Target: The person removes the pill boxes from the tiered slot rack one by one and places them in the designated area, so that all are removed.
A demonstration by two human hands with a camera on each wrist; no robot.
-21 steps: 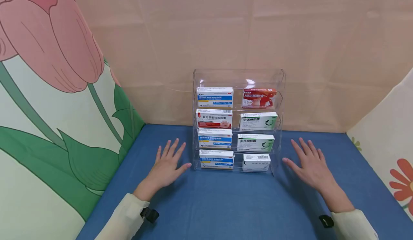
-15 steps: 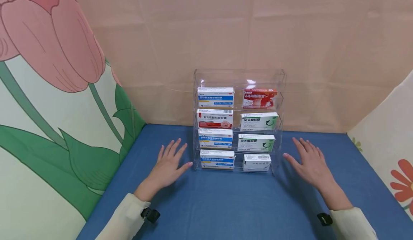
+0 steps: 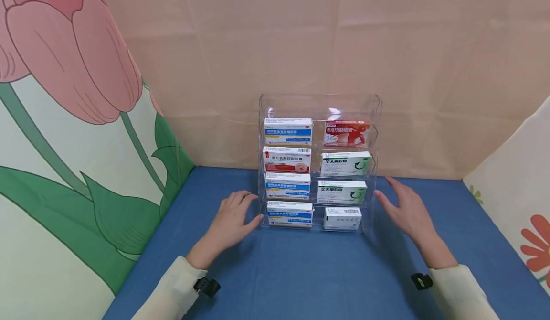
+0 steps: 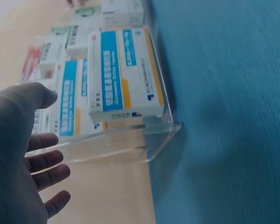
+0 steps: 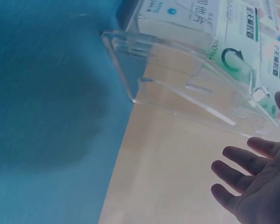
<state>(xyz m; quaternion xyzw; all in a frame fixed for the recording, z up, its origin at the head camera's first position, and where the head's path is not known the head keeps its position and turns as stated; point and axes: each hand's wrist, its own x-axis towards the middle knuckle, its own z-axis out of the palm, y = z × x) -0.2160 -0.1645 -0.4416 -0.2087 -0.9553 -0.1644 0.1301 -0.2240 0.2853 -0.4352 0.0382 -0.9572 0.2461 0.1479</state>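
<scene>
A clear acrylic tiered rack (image 3: 320,104) stands on the blue cloth, holding medicine boxes in two columns. The left column has several blue-and-white boxes (image 3: 290,214) and a white box with a red band (image 3: 286,160). On the right are a red box (image 3: 346,133) on top, two green-and-white boxes (image 3: 341,192), and a small white box (image 3: 342,218) at the bottom. My left hand (image 3: 229,222) is at the rack's left side, fingers loosely bent and spread around its edge, holding nothing. Beside the right side is my right hand (image 3: 407,215), thumb apart from relaxed fingers, also holding nothing.
The blue-covered table (image 3: 309,277) meets a beige backdrop (image 3: 223,62) right behind the rack. A tulip-printed panel (image 3: 73,57) borders the left, and a flower-printed panel (image 3: 515,176) the right. Black wrist cameras (image 3: 207,286) sit by both cuffs.
Both hands have moved inward toward the rack's sides. The fingers, spread straight before, are now more bent. The rack and boxes keep their places.
</scene>
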